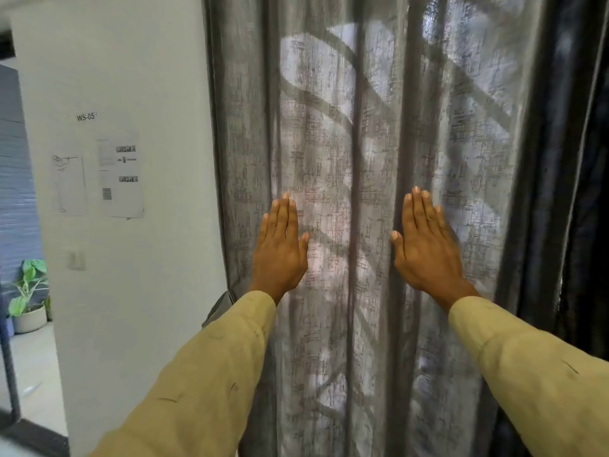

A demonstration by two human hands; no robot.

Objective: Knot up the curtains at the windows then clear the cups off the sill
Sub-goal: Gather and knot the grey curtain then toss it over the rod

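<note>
A sheer grey curtain (356,133) hangs straight down over the window, with the window's bars showing through it as shadows. My left hand (280,249) is raised flat in front of the curtain's left part, palm toward the cloth, fingers straight and together. My right hand (425,249) is held the same way a little to the right of the middle. Neither hand grips any cloth. Whether the palms touch the curtain I cannot tell. The sill and the cups are hidden behind the fabric.
A darker, heavier curtain (573,192) hangs at the right edge. A white wall (131,291) with taped papers (120,176) and the label WS-05 stands left of the window. Past the wall's left edge is a potted plant (28,298) on the floor.
</note>
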